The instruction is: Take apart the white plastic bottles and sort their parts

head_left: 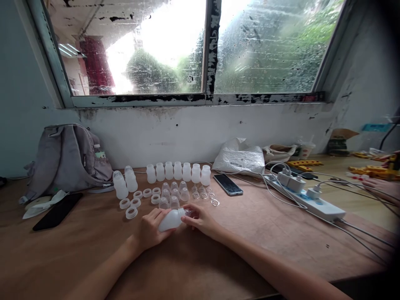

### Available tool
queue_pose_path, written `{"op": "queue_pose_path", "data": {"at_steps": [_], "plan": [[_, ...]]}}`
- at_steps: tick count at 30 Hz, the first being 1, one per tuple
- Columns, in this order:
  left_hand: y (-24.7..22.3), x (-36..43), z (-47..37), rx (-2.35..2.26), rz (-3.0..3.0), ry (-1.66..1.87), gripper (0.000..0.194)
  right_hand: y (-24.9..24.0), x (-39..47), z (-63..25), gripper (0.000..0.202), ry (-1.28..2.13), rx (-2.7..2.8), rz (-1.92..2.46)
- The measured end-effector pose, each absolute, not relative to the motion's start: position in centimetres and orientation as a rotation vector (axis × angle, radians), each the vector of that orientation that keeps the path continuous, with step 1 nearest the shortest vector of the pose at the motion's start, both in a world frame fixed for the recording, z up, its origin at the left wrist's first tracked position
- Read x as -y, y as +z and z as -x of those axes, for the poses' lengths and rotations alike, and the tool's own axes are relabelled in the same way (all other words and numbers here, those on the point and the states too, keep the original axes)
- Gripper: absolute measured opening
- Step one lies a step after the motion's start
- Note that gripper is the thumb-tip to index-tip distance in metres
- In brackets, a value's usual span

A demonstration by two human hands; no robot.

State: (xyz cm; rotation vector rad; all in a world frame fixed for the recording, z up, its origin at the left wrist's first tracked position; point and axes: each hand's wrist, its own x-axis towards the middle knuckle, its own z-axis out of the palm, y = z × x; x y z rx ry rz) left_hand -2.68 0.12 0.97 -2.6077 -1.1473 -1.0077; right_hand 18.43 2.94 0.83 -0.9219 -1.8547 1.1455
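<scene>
My left hand (150,228) grips a white plastic bottle (170,221) that lies sideways just above the wooden table (93,254). My right hand (201,220) pinches the bottle's neck end, where a small clear part sits between the fingertips. Just beyond the hands lie clear dome caps (175,193), white screw rings (134,204) and clear small rings (215,202). A row of several upright white bottles (178,171) stands behind them, and two capped bottles (125,183) stand to the left.
A grey backpack (67,160) leans on the wall at left, a black phone (58,210) before it. Another phone (228,184), a white plastic bag (239,158) and a power strip (309,200) with cables lie right. Another person's hand (383,187) rests far right.
</scene>
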Motion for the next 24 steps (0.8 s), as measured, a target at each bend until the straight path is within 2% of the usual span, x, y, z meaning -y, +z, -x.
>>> {"op": "queue_pose_path", "data": {"at_steps": [24], "plan": [[0.98,-0.42,2.57,1.283,2.496,-0.925,0.04,0.93,-3.65,-19.1,0.034,0.837,1.964,0.921]]}}
